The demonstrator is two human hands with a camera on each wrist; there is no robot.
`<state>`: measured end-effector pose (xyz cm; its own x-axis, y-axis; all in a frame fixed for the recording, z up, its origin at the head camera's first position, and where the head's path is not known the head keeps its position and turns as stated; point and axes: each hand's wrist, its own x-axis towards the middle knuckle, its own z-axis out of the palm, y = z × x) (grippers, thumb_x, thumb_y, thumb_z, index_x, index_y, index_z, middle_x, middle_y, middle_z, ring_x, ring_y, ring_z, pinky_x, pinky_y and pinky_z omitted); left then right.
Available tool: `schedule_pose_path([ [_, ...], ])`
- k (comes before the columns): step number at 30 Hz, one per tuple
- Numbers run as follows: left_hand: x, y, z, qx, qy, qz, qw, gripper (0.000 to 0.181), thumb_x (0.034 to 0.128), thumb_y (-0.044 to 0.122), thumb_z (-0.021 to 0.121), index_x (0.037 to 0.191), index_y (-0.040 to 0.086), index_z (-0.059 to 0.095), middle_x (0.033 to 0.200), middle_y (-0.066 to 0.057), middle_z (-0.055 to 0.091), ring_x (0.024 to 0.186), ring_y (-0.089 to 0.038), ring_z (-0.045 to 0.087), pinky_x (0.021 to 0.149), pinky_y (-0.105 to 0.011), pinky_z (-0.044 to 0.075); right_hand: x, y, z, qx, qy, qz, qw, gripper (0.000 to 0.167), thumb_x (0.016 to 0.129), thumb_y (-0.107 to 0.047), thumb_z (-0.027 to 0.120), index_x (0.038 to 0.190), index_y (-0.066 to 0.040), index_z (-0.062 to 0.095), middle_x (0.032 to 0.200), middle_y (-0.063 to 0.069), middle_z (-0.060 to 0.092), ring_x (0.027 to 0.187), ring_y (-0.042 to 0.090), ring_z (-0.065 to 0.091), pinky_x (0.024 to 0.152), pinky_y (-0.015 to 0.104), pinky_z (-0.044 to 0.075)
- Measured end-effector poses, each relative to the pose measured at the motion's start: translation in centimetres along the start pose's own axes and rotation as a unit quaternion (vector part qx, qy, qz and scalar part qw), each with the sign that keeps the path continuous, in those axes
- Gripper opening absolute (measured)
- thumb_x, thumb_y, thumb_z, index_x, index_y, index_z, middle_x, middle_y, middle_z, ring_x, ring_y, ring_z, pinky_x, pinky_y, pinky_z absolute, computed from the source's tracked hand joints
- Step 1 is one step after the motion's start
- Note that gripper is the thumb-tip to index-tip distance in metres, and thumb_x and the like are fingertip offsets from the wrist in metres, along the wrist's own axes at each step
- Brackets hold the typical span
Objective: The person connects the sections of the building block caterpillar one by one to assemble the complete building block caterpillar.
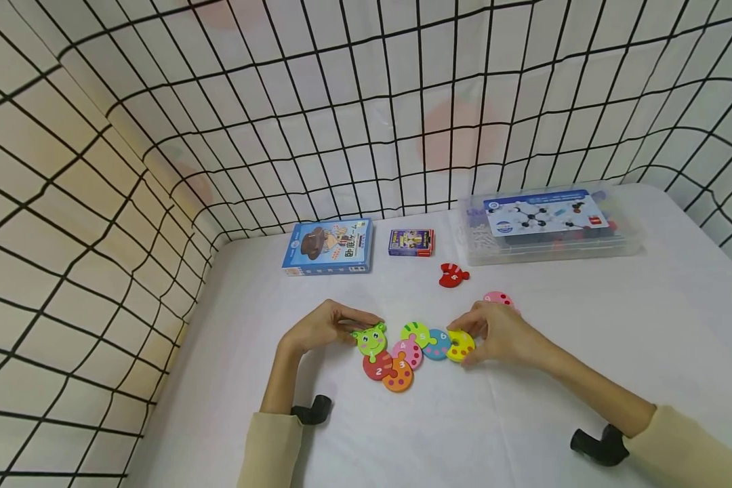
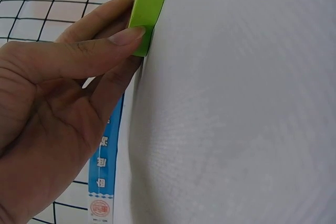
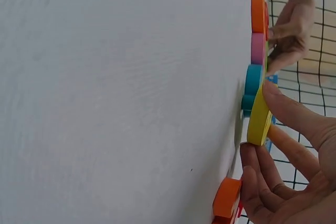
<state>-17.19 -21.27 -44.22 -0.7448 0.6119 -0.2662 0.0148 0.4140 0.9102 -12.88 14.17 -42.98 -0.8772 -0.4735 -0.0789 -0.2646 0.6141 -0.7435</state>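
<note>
A curved chain of numbered caterpillar puzzle pieces lies on the white cloth. At its left end, my left hand [image 1: 329, 328] pinches the edge of the green smiling head piece [image 1: 371, 340] between thumb and fingers. From the head run a red piece [image 1: 375, 367], an orange piece [image 1: 398, 378], a pink piece [image 1: 410, 354], a light green piece [image 1: 413, 331] and a blue piece [image 1: 437, 346]. My right hand [image 1: 505, 335] holds the yellow piece [image 3: 257, 119] by its rim, against the blue one. In the right wrist view the yellow piece tilts slightly.
Beyond my right hand lies another pink piece [image 1: 499, 297], partly hidden, and a loose red piece [image 1: 453, 276]. Along the back stand a blue box [image 1: 329, 247], a small card box [image 1: 411, 242] and a clear plastic case [image 1: 552, 227]. Black wire grid [image 1: 366, 115] encloses the table.
</note>
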Motion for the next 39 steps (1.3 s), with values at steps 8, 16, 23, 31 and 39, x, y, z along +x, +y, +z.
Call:
schedule_pose_path([
  [8, 0.0, 0.0, 0.0, 0.002, -0.002, 0.009, 1.0, 0.051, 0.0865, -0.019, 0.064, 0.13, 0.004, 0.072, 0.135, -0.011, 0.071, 0.129, -0.025, 0.067, 0.109, -0.033, 0.054, -0.3, -0.4, 0.4, -0.011, 0.005, 0.011, 0.9999, 0.051, 0.068, -0.023, 0.098, 0.113, -0.006, 0.079, 0.092, -0.001, 0.069, 0.086, 0.012, 0.062, 0.067, 0.017, 0.055],
  [16, -0.1, 0.0, 0.0, 0.003, -0.003, 0.008, 1.0, 0.051, 0.0867, -0.02, 0.063, 0.131, 0.004, 0.071, 0.135, -0.011, 0.071, 0.129, -0.025, 0.067, 0.109, -0.033, 0.054, -0.7, -0.6, 0.8, -0.024, 0.019, 0.014, 0.9994, 0.05, 0.066, -0.023, 0.099, 0.109, -0.006, 0.079, 0.087, -0.002, 0.064, 0.084, 0.013, 0.061, 0.068, 0.017, 0.055],
  [23, -0.1, 0.0, 0.0, 0.005, -0.004, 0.009, 0.9999, 0.051, 0.0866, -0.019, 0.064, 0.131, 0.004, 0.071, 0.136, -0.012, 0.07, 0.13, -0.028, 0.066, 0.109, -0.035, 0.054, -1.0, -0.7, 1.1, -0.022, 0.033, 0.02, 0.999, 0.05, 0.07, -0.027, 0.097, 0.111, -0.007, 0.079, 0.09, -0.001, 0.065, 0.085, 0.012, 0.064, 0.07, 0.016, 0.055],
  [31, -0.1, 0.1, 0.0, 0.005, -0.002, 0.008, 1.0, 0.051, 0.0867, -0.018, 0.064, 0.132, 0.004, 0.071, 0.136, -0.013, 0.07, 0.13, -0.028, 0.066, 0.11, -0.035, 0.054, -1.3, -0.4, 1.3, 0.019, 0.037, 0.032, 0.9986, 0.048, 0.075, -0.024, 0.093, 0.117, -0.005, 0.079, 0.095, 0.004, 0.065, 0.088, 0.013, 0.067, 0.07, 0.014, 0.055],
  [39, 0.0, -0.3, -0.2, -0.002, -0.005, 0.011, 0.9999, 0.05, 0.0867, -0.018, 0.065, 0.132, 0.003, 0.07, 0.136, -0.014, 0.069, 0.13, -0.029, 0.066, 0.11, -0.034, 0.054, -1.2, -0.7, 2.1, -0.023, 0.045, 0.051, 0.9975, 0.047, 0.074, -0.025, 0.094, 0.116, -0.01, 0.08, 0.092, 0.0, 0.064, 0.088, 0.014, 0.061, 0.066, 0.017, 0.052],
])
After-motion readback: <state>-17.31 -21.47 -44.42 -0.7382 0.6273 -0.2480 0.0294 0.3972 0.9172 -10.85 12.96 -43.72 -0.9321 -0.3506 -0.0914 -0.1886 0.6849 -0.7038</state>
